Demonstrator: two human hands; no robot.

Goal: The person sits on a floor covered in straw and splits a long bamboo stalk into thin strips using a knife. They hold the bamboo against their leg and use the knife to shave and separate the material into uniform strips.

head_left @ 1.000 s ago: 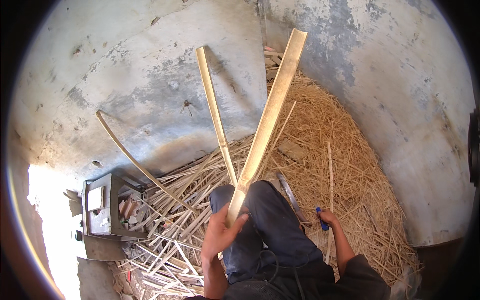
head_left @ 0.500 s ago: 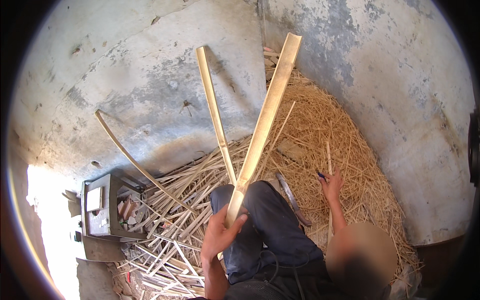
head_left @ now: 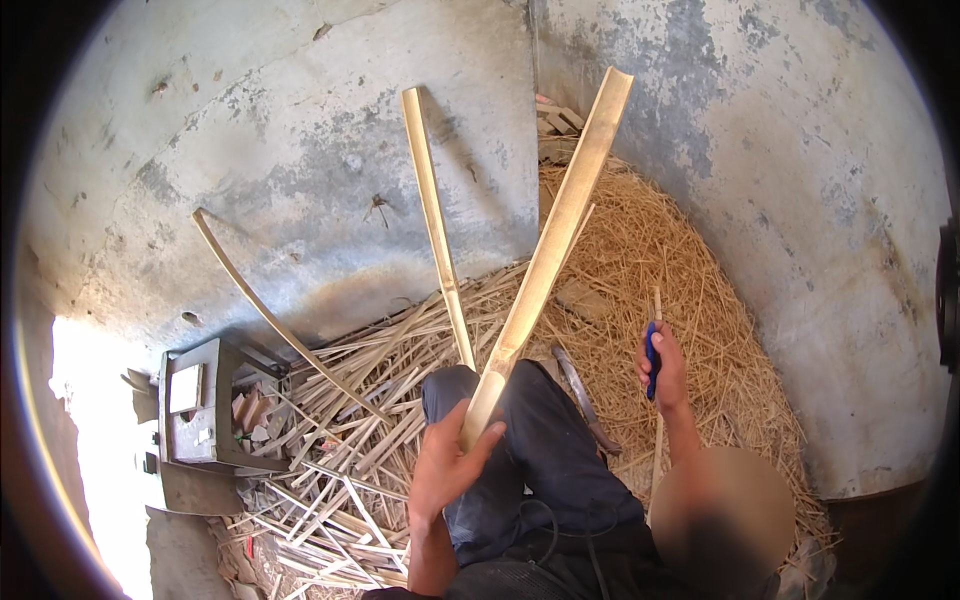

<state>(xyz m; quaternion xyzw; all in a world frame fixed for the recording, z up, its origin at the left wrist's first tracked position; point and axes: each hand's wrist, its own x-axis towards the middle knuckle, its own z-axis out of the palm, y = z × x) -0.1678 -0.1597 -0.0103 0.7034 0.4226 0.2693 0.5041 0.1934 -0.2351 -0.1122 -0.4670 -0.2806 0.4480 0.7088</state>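
Note:
A split bamboo length (head_left: pixel 552 255), trough-shaped with a pale hollow face, slants up from my lap toward the far right. My left hand (head_left: pixel 447 462) is closed around its near end, thumb across the front. Off to the right, my right hand (head_left: pixel 668 366) grips a slim blue tool (head_left: pixel 653 358) that stands nearly upright in the fingers; its exact kind I cannot make out. Beside that hand runs a thin pale stick (head_left: pixel 657 455). A curved blade with a wooden handle (head_left: pixel 575 385) lies just right of my knees.
Another split bamboo piece (head_left: pixel 433 210) leans on the grey wall (head_left: pixel 300 130). A bent strip (head_left: pixel 255 300) arches at left. Cut strips (head_left: pixel 350 500) cover the left floor, shavings (head_left: pixel 690 260) the right. A grey box-like cabinet (head_left: pixel 195 425) with rubble lies near the bright opening.
My right hand has turned, and the blue tool now shows upright along the fingers. The bamboo's far end sits slightly farther right, partly through a small shift of the view.

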